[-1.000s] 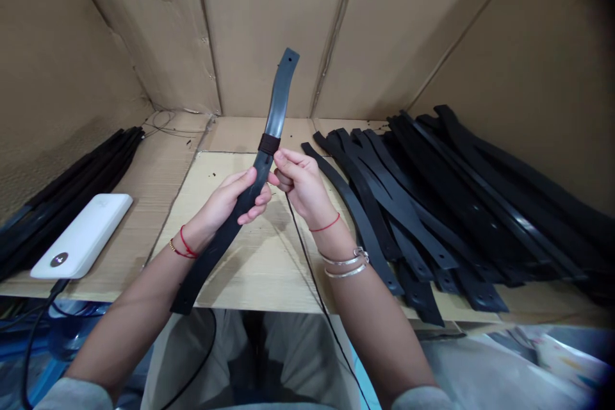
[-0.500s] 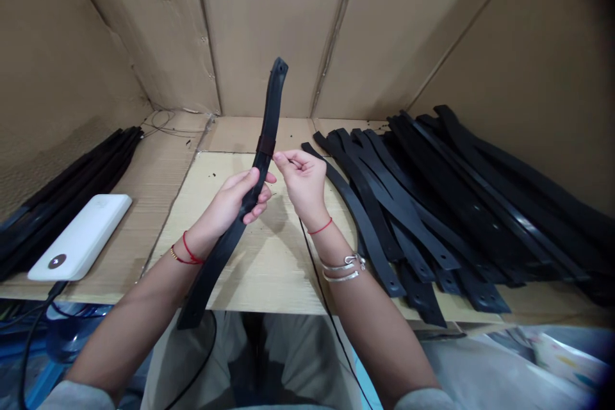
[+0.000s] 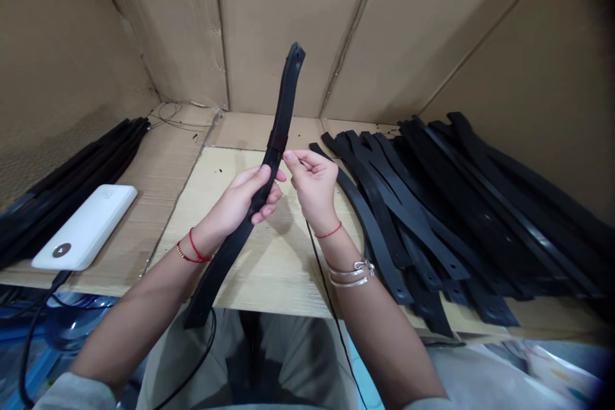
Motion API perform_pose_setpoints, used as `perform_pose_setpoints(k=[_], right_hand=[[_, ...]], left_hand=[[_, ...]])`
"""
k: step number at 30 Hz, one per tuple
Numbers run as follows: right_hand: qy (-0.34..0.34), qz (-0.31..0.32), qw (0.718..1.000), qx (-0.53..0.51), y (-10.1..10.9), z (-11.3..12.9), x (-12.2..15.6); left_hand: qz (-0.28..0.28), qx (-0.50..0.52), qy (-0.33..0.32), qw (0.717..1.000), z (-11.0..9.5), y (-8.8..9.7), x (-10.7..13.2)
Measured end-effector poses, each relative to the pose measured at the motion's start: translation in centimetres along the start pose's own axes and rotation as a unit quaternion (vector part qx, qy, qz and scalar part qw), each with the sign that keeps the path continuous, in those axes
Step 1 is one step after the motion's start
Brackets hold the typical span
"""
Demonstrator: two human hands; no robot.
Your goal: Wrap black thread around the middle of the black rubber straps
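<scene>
Sitting far left: a slim stack of black straps [image 3: 81, 186] and a white power bank [image 3: 85, 227]. Left hand [image 3: 243, 198] clenched round a black rubber strap [image 3: 283, 109] mid-length, holed end up, lower end hanging near, a dark band [image 3: 277, 141] just above the fist. Right hand [image 3: 313, 182] has come off the band, fingertips [image 3: 290, 156] pinched on nothing just beside it — strap now on the left hand alone. Far right: a heap of similar straps [image 3: 432, 224].
</scene>
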State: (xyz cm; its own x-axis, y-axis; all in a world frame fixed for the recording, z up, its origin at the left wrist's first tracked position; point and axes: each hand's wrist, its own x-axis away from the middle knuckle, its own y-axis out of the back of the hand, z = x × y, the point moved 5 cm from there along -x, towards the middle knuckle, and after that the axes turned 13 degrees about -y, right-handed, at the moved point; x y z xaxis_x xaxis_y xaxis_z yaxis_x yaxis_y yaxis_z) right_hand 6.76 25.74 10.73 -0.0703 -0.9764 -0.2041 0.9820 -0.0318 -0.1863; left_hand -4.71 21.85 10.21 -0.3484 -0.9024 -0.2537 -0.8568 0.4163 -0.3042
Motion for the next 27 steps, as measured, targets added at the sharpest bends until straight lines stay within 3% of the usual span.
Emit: perform_pose_setpoints(k=[3,6,9,11,16,20,23,25,27], right_hand=[[-0.072,0.052,0.994,-0.06,-0.2,-0.3,0.1],[-0.153,0.16,0.968,-0.122,-0.7,-0.4,0.4],[-0.182,0.256,0.938,-0.15,-1.0,0.0,0.9],[-0.184,0.288,0.926,-0.16,-1.0,0.2,1.2],[-0.171,0.262,0.936,-0.163,-0.9,0.2,1.4],[-0.17,0.218,0.946,-0.17,-0.6,0.1,0.9],[-0.178,0.18,0.951,-0.18,-0.1,-0.2,0.2],[-0.186,0.173,0.95,-0.182,0.1,-0.3,0.0],[-0.188,0.182,0.947,-0.185,-0.1,-0.4,0.0]], left_hand=[[0.027,0.008,-0.01,1.0,-0.3,-0.2,0.1],[0.067,0.028,-0.007,0.997,-0.3,-0.5,0.4],[0.111,0.078,0.009,0.991,-0.1,-1.1,0.8],[0.14,0.128,0.032,0.981,0.2,-1.5,1.0],[0.15,0.169,0.073,0.971,0.5,-2.1,1.2],[0.088,-0.026,0.008,0.996,0.2,-1.1,0.7],[0.039,-0.205,-0.038,0.977,-0.1,-0.2,0.3],[0.014,-0.236,-0.039,0.971,-0.1,0.2,0.2],[0.004,-0.195,-0.024,0.98,0.0,0.3,0.1]])
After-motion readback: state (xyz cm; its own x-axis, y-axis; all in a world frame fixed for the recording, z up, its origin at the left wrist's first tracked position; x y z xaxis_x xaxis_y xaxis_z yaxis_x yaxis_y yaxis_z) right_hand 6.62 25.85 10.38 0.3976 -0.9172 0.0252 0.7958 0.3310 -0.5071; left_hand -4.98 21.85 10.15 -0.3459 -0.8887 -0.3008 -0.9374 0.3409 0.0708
